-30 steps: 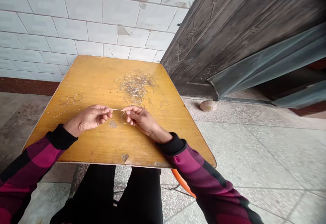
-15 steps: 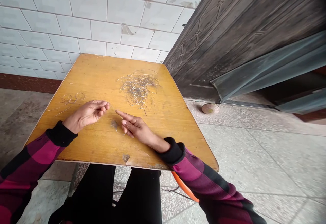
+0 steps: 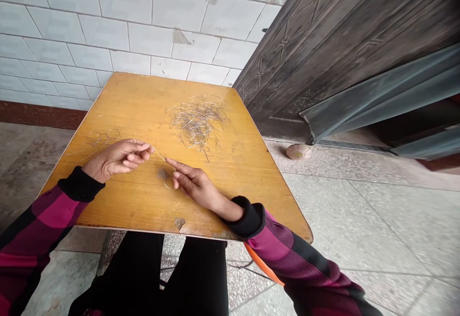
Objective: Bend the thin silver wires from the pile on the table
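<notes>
A thin metal wire (image 3: 159,154) stretches between my two hands above the wooden table (image 3: 132,105). The fingertips of my left hand (image 3: 125,157) pinch its one end. My right hand (image 3: 194,182) grips the wire between thumb and fingers, the index finger stretched along it. From below the right fingers a curved end of wire hangs in a loop. Beyond the hands lies a tangled pile of short wires (image 3: 197,122). Several wires bent into rings (image 3: 104,137) rest left of my left hand, partly hidden by it.
A white tiled wall (image 3: 140,38) stands behind the table. To the right are a dark carved door (image 3: 287,57) with a grey-green cloth (image 3: 345,110) and a round pale object (image 3: 298,151) on the floor. Worn patches (image 3: 179,222) mark the tabletop.
My hands have drawn slightly apart, the left moving a little left. The straight length of wire between them now shows clearly, and the loop under my right hand looks smaller.
</notes>
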{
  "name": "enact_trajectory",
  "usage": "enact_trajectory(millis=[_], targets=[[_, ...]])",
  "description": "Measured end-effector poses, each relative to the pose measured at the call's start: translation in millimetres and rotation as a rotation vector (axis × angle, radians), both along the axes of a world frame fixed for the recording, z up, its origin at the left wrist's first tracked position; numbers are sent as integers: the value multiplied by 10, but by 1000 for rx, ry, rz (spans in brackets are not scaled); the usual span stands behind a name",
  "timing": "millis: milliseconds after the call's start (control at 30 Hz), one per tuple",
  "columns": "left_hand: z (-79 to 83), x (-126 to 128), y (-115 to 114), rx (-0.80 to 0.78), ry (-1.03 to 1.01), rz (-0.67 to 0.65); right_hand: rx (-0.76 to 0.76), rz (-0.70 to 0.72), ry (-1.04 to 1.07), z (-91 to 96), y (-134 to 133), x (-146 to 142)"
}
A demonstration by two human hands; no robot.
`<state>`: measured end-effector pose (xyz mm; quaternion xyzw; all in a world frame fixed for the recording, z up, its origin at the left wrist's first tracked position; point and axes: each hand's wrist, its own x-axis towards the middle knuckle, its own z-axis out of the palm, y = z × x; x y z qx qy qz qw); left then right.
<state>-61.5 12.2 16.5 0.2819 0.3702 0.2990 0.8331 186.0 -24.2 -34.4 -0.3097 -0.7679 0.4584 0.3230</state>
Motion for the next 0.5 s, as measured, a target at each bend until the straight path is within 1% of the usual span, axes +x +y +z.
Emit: enact_trajectory(millis=[133, 200, 333, 500], targets=[[-59, -38, 1, 21, -14, -125, 23, -2, -3, -46, 79, 24], [-89, -36, -1, 37, -12, -151, 28, 3, -1, -65, 111, 29], [-126, -3, -3, 72, 11, -104, 21, 13, -2, -77, 138, 26], [-104, 64, -15, 10, 52, 10, 8, 18, -15, -65, 132, 21]])
